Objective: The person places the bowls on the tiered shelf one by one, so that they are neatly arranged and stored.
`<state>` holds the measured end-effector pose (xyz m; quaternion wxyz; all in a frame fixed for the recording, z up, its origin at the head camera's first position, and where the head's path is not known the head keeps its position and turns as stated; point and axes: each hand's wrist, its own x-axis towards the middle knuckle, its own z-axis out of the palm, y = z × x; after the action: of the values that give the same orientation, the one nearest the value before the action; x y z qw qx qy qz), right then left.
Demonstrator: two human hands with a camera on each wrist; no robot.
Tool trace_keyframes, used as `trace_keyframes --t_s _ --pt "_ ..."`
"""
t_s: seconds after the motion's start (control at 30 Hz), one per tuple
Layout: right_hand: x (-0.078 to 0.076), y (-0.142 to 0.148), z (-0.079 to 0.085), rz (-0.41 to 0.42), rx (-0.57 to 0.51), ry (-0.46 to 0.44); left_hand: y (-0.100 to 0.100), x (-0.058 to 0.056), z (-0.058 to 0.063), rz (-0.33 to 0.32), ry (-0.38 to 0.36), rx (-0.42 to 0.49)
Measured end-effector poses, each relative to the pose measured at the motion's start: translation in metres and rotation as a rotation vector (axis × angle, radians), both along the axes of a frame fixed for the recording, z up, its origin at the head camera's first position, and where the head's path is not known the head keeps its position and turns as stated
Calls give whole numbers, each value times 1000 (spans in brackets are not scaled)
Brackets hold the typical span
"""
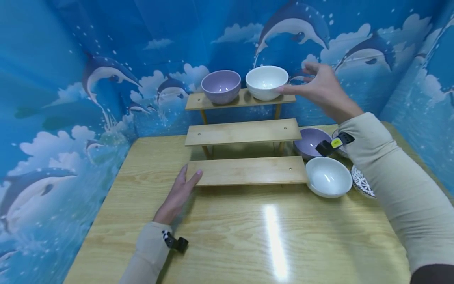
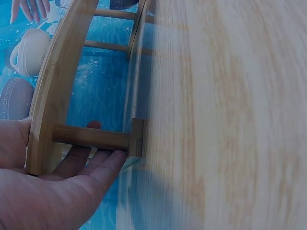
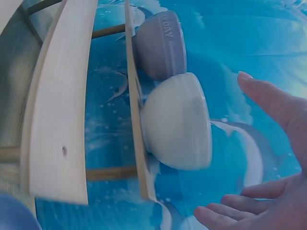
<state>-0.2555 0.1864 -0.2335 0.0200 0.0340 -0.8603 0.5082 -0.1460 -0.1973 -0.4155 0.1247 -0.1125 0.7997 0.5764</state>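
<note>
Left hand (image 1: 175, 197): we see it grip the left end of the rack's (image 1: 244, 132) bottom board, thumb over, fingers under.
Purple bowl (image 1: 221, 87): top board, left of centre.
White bowl (image 1: 266, 85): top board, toward right end; round, no long axis; board runs left-right.
Low white bowl (image 1: 328, 177): table (image 1: 220, 236), beside bottom board's right end.
Right hand (image 1: 324, 90): fingers wide, holding nothing; we put white bowl just left, apart; this hand nearer.

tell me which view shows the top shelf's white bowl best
The right wrist view: the white bowl looks largest there, its side clear of fingers. The head view shows its inside, with the right hand overlapping its edge; the left wrist view shows it small, from below.
</note>
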Motion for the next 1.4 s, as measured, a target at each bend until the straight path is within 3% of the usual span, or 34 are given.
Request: trace_keyframes --t_s 0.17,0.33,0.7,0.87,1.1,1.4 --pt "27 28 -4 -32 30 30 -1 0 0 -4 2 -8" --pt "53 56 -18 -74 66 26 -1 0 0 -4 -1 -15" --pt "105 112 -73 -129 99 -63 0 2 0 -11 0 -36" --pt "127 130 -101 -161 166 -53 0 1 1 -13 -7 -33" --pt "151 152 -135 -190 203 -79 -1 2 1 -12 1 -24" --pt "166 171 -166 -242 202 -102 -1 3 0 -12 4 -18"
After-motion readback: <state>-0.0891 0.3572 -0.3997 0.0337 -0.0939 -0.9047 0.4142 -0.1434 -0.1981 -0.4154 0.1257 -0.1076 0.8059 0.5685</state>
